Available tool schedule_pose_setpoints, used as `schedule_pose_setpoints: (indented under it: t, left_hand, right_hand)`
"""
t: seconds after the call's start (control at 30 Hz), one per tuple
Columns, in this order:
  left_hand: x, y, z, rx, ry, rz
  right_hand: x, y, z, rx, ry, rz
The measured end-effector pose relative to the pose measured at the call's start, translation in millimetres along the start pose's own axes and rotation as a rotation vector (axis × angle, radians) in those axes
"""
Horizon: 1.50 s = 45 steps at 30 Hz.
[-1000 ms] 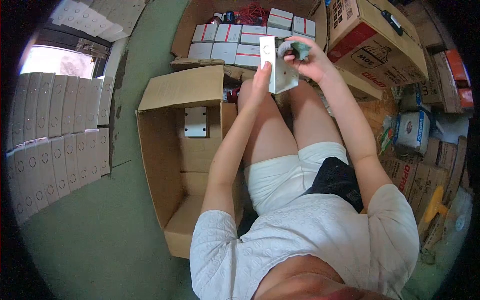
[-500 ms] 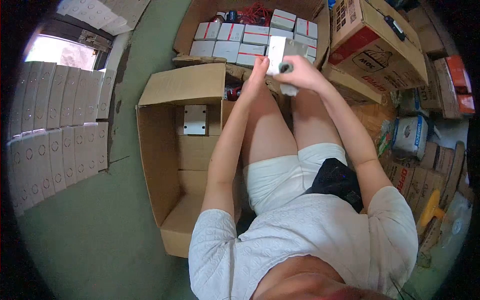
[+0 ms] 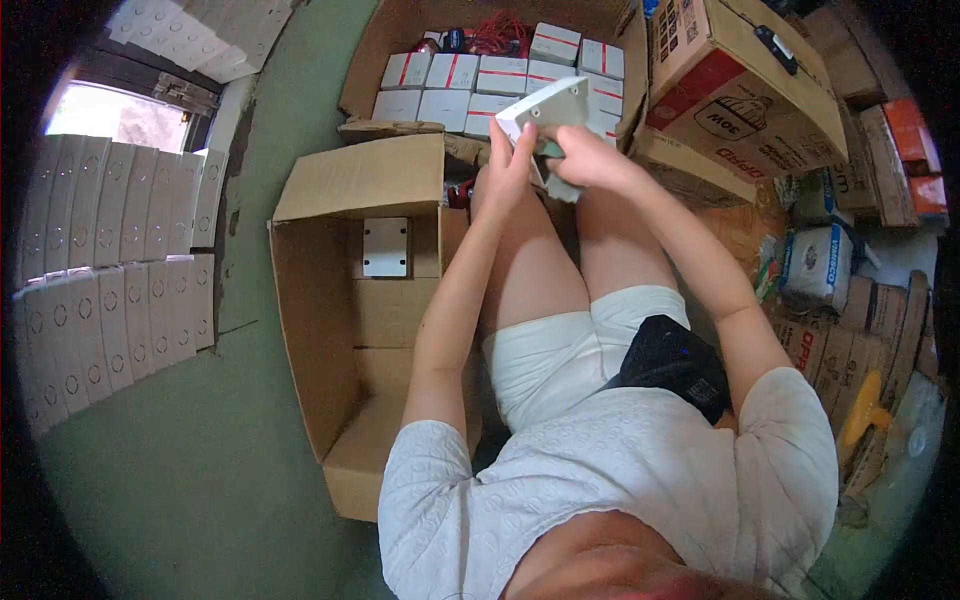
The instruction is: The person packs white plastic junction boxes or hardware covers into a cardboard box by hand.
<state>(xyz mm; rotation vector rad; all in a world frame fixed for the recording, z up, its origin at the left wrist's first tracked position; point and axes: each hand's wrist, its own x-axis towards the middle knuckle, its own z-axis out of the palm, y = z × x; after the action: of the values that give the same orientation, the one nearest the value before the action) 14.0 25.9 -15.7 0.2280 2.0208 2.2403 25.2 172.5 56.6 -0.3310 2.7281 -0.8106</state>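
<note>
Over my knees, my left hand [image 3: 511,165] grips a white plastic junction box [image 3: 548,104] by its near left edge, the thumb against the wall. The box is tilted, its open side turned to the right, with small holes at the corners. My right hand [image 3: 590,158] is closed at the open side, fingers at the box's inside. From under those fingers hangs a crumpled grey-green piece [image 3: 563,188] that looks like cloth; most of it is hidden. In the open carton [image 3: 360,330] on my left lies a white plate [image 3: 386,247] with dark corner holes.
Ahead, a carton [image 3: 360,75] holds white boxes with red stripes [image 3: 450,72] and red wire [image 3: 500,38]. White junction boxes stand stacked [image 3: 120,200] along the left. On the right are a large carton [image 3: 750,90] with a black tool on top, a white-blue pack [image 3: 818,265] and a yellow object [image 3: 865,415].
The junction box has turned and tilted, showing more of its open inside. My right hand has moved slightly down and left, closer to my left hand. The view has shifted a little.
</note>
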Motion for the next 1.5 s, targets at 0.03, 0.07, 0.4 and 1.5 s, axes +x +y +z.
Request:
schedule_pose_setpoints:
  t: [0.03,0.07,0.4,1.5]
  left_hand:
    - [-3.1,2.4,-0.8,0.145,0.030,-0.054]
    - [-6.0,4.3,-2.2,0.146,0.031,-0.056]
    - [-15.8,1.4,19.4,0.177,-0.012,-0.021]
    - [-83.1,365.0,-165.9,1.751,-0.008,0.804]
  right_hand:
    - [1.4,3.1,9.4,0.119,0.045,0.007]
    - [4.1,7.0,17.3,0.185,0.049,0.066]
    - [-1.2,1.4,14.7,1.538,0.179,0.314]
    - [-11.9,184.8,126.7,1.893,-0.304,0.615]
